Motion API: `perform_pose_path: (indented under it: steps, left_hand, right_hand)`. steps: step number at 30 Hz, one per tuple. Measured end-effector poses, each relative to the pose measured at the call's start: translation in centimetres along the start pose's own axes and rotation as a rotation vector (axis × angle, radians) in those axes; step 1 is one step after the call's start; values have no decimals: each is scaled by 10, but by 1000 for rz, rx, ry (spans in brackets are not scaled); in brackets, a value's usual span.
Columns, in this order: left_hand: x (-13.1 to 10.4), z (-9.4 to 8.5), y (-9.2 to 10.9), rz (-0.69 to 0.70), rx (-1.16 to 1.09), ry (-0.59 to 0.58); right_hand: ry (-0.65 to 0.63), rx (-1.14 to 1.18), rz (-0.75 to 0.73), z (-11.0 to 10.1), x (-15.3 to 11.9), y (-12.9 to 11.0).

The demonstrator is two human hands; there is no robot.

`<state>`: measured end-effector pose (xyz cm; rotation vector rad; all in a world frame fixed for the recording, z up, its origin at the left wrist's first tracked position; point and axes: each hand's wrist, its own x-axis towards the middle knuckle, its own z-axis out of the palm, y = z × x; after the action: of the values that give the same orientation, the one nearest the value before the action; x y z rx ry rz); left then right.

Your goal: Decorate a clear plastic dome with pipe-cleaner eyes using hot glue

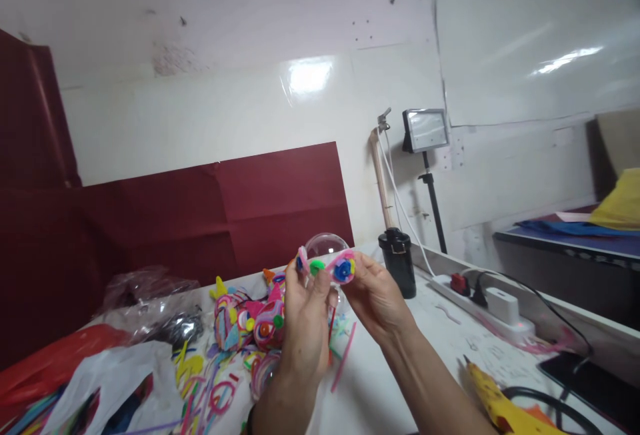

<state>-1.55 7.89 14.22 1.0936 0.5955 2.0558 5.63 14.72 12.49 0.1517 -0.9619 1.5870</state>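
My left hand [307, 318] and my right hand [377, 292] are raised above the white table. Between them they hold a fuzzy pink pipe-cleaner craft piece [344, 270] with blue coils, a green bit and yellow spots. The left fingers are closed on its left and middle part. My right fingertips pinch its right end. Right behind the piece shows a clear plastic ball [327, 242]; whether it is joined to the piece or held by the left hand I cannot tell. A loose pink pipe cleaner [344, 357] lies below the hands.
Colourful finished-looking pipe-cleaner crafts [247, 318] are heaped on the left, near plastic bags [117, 382]. On the right lie a yellow glue gun [500, 398], a black phone [593, 382] and a power strip [483, 308] with cables. A black canister [397, 262] stands behind.
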Motion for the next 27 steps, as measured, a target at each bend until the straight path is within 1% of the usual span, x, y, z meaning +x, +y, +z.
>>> perform_pose_path:
  steps: [4, 9, 14, 17, 21, 23, 27]
  left_hand:
    - [-7, -1, 8, 6, 40, -17]
    - [-19, 4, 18, -34, 84, -47]
    - [-32, 7, 24, -53, 110, -86]
    - [-41, 4, 26, -72, 137, -91]
    - [-55, -2, 27, -143, 199, -49]
    - [-61, -4, 27, -175, 211, -57]
    - [-70, -8, 23, -163, 242, -66]
  right_hand:
    - [-23, 5, 15, 7, -9, -5]
    - [-31, 16, 15, 13, -25, -13]
    - [-18, -21, -19, 19, -44, -21]
    - [12, -38, -42, 21, -55, -25]
    - [58, -60, -74, 22, -71, -27]
    - [76, -56, -76, 21, -79, -26]
    - [84, -55, -63, 16, -92, -21]
